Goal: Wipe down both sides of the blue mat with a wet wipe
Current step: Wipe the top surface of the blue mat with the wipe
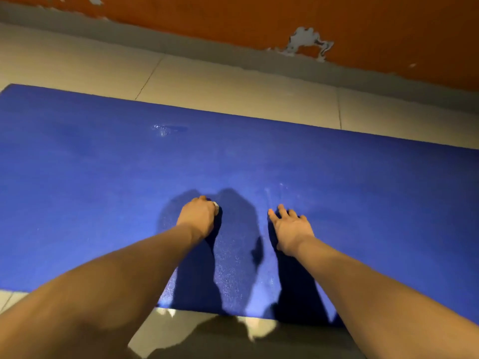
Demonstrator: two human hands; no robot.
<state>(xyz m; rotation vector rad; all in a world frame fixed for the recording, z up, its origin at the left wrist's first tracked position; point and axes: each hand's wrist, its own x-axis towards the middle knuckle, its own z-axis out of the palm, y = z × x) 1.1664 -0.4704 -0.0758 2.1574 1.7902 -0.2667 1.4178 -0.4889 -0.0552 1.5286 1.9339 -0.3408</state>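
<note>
While the left hand bunches the wet wipe to scrub the blue mat, the right hand at its 3 o'clock lies spread flat and empty, probably pinning it down.

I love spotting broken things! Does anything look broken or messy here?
Yes. The orange wall has a patch of peeled paint near its bottom edge, showing grey underneath. The blue mat also carries a small whitish smudge near its far edge, beyond the wet wipe gripped by the left hand.
</note>
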